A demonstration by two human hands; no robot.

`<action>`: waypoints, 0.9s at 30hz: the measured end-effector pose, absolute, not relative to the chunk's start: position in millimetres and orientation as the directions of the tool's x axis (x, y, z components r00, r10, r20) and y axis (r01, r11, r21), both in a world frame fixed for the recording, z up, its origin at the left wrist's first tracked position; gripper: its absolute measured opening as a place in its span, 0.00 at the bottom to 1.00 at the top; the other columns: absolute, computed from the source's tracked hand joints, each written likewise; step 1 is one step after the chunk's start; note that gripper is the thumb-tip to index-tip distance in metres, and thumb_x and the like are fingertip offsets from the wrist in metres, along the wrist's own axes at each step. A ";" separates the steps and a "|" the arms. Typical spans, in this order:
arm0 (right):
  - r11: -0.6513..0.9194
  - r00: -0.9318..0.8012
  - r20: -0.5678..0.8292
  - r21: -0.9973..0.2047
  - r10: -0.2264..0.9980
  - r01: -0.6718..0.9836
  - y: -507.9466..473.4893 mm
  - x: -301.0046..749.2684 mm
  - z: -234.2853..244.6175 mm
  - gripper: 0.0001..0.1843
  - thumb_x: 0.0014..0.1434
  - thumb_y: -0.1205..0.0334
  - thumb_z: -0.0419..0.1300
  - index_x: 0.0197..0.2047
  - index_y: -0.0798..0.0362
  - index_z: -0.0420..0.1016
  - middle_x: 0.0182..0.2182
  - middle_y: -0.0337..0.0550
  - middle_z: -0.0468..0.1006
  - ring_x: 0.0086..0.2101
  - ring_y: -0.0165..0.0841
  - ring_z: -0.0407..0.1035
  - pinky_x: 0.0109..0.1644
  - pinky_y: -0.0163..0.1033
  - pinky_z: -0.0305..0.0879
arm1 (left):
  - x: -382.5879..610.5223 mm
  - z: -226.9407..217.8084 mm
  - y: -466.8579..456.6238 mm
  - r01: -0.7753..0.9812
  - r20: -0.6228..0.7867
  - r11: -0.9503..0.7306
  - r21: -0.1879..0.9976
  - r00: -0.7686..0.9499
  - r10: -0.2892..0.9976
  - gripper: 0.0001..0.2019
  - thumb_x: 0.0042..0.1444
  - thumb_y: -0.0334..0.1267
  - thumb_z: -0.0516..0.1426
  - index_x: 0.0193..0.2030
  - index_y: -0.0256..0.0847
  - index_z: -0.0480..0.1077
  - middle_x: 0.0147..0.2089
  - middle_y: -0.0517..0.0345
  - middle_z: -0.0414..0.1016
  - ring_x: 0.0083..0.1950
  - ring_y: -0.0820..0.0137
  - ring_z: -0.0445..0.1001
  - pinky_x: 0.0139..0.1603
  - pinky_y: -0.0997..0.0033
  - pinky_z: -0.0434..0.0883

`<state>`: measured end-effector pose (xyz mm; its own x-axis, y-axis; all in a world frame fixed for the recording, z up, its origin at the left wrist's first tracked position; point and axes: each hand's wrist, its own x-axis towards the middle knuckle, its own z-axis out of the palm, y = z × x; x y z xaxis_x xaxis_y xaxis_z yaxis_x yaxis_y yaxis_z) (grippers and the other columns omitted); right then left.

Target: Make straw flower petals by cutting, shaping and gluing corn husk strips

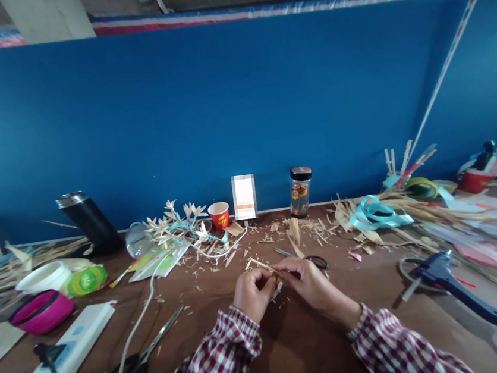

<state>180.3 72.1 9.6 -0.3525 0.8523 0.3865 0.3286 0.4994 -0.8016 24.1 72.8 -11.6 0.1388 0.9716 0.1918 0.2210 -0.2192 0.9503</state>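
My left hand [255,293] and my right hand [312,287] meet above the middle of the brown table, fingertips pinched together. Between them is a thin, pale strip of dried husk [261,263], its light end sticking out up and to the left. Both hands appear closed on it; its lower part is hidden by the fingers. Just beyond my right hand lies a small pair of scissors [317,262], partly covered by that hand. Husk scraps [232,257] are scattered around and behind the hands.
Large black-handled scissors [136,358] lie left, near a white cable [147,297] and a power strip [61,357]. Husk flowers [180,221], a red paper cup [219,215], a phone [244,198] and a jar [301,192] stand behind. On the right are a glue gun [462,288] and blue ribbon [379,213].
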 end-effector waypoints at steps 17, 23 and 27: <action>0.425 -0.166 0.392 -0.859 0.905 0.286 76.4 185.2 3.9 0.21 0.58 0.59 0.54 0.55 0.54 0.65 0.45 0.50 0.75 0.41 0.37 0.72 0.42 0.40 0.69 | 23.9 -1.0 76.6 0.001 -0.035 0.035 0.999 0.057 0.998 0.12 0.42 0.44 0.60 0.22 0.35 0.69 0.16 0.63 0.68 0.14 0.79 0.60 0.15 0.78 0.58; 0.423 -0.296 0.340 -0.858 0.893 0.292 68.0 171.1 1.4 0.13 0.59 0.61 0.52 0.43 0.54 0.75 0.33 0.45 0.78 0.35 0.35 0.71 0.38 0.37 0.67 | 25.9 -4.5 73.0 0.143 0.077 -0.094 0.985 0.118 0.990 0.09 0.45 0.39 0.58 0.21 0.35 0.71 0.15 0.61 0.67 0.17 0.76 0.62 0.19 0.77 0.59; 0.436 -0.288 0.346 -0.825 0.893 0.361 70.6 174.5 1.4 0.14 0.60 0.61 0.50 0.39 0.54 0.77 0.28 0.43 0.77 0.30 0.34 0.70 0.32 0.35 0.65 | 26.1 -8.9 72.7 0.162 0.094 -0.119 0.980 0.154 0.984 0.09 0.46 0.40 0.58 0.22 0.35 0.71 0.16 0.61 0.67 0.18 0.76 0.63 0.20 0.77 0.60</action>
